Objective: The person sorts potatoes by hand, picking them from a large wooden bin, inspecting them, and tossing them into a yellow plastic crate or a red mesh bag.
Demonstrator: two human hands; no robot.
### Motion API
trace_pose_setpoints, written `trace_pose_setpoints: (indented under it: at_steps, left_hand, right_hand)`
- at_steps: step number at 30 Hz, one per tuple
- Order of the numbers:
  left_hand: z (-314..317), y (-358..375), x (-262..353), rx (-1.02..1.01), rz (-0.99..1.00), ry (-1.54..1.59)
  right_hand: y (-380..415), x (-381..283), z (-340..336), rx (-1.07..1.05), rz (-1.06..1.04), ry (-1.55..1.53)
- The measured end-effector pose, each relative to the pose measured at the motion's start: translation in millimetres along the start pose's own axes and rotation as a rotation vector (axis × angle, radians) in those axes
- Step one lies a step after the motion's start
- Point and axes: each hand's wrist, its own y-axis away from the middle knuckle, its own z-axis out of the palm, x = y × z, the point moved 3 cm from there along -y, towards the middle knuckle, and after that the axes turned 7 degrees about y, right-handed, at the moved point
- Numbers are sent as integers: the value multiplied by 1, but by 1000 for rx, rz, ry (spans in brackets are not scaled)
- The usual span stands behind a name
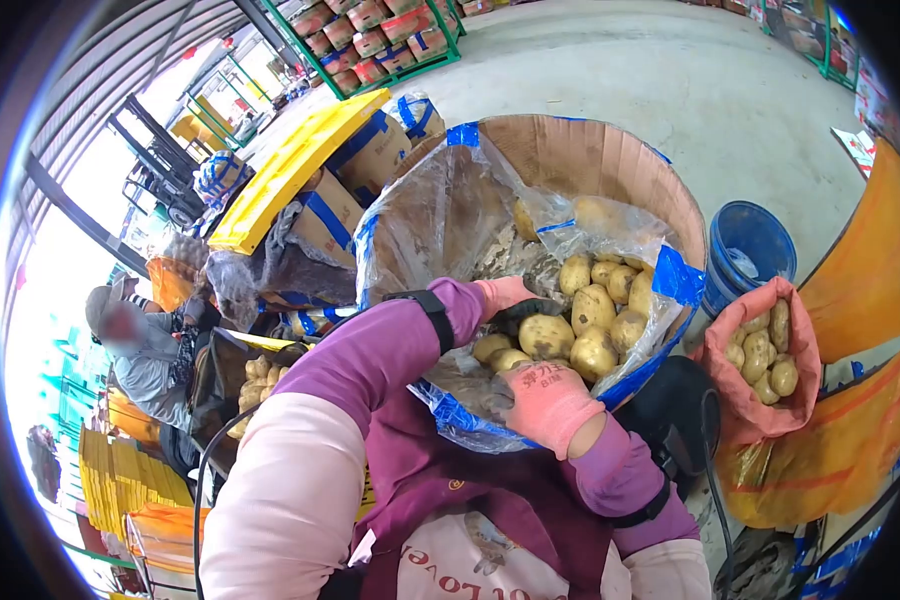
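Note:
A large cardboard bin [610,150], lined with clear plastic [450,190] and blue tape, holds several yellow potatoes [593,308]. My left hand [512,302], in a pink glove with a dark grey palm, reaches into it. Its dark fingers stretch over the top of a potato [545,338], seemingly touching it. At the bin's near side is my right hand [552,402], gloved the same way, with its fingers curled inward beside the potatoes. Whatever lies under those fingers is hidden.
On the right stand a blue bucket [720,262] and a pink sack [810,345] with potatoes in it. A yellow board [300,170] rests by cardboard boxes [370,160]. At left sits another person [150,360] near more potatoes [255,390]. A forklift [160,180] stands behind.

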Motion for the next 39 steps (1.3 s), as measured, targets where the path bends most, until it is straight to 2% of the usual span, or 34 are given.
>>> trace_pose_setpoints:
  at_steps: [2,4,5,6,7,9,11,14,15,18,20,22,23,24,25,27,28,30,32,33,34,35,36,37,39]
  left_hand:
    - [3,2,4,-144,15,78]
    - [12,3,11,-94,26,-28]
    - [20,12,18,-51,118,-5]
    - [26,2,14,53,89,-165]
    - [30,-8,10,43,72,-192]
    - [43,-13,8,29,55,-224]
    - [50,-29,-8,188,192,-107]
    - [48,-32,-10,149,211,-192]
    - [43,3,18,283,171,-262]
    - [13,33,28,310,225,-222]
    - [-15,86,52,310,312,18]
    - [-37,133,66,306,394,273]
    - [-49,149,64,338,412,358]
    - [-59,164,60,369,430,444]
    - [-62,178,58,376,492,601]
    - [-66,196,42,356,581,857]
    - [-63,201,37,340,696,887]
    - [-51,211,36,343,776,835]
    - [-34,218,45,400,827,636]
    - [-26,212,45,337,855,600]
    - [-21,208,43,385,897,396]
    - [-17,205,45,326,842,543]
    - [-13,203,47,267,782,685]
    - [-9,199,48,261,784,696]
    - [-8,191,48,323,796,962]
  right_hand:
    - [0,-1,0,-21,21,18]
    - [2,-3,-4,-62,30,13]
    - [2,-4,-6,-106,38,10]
    - [1,-4,-7,-98,38,16]
    - [1,-4,-6,-93,40,10]
    - [0,-3,-1,-65,39,5]
    - [2,-4,-5,-50,46,-6]
    - [4,-2,-6,26,35,-44]
    - [5,-1,-5,86,18,-71]
    - [4,6,1,212,45,-115]
    - [5,9,-5,261,46,-122]
    - [3,16,-7,435,-8,-429]
    - [6,15,-18,427,-97,-677]
    - [6,16,-24,422,-99,-678]
    - [5,20,-25,369,-38,-864]
    - [16,21,-42,86,59,-1440]
    - [10,19,-44,79,66,-1437]
    - [3,13,-44,171,95,-1814]
    - [1,22,-28,160,61,-2050]
    - [1,32,-25,45,-72,-2053]
    - [2,37,-21,-71,-205,-2047]
    - [4,32,-17,167,-135,-2073]
    - [4,27,-19,171,-117,-2068]
    - [4,23,-25,256,-81,-2053]
    - [-3,25,-32,377,-90,-1954]
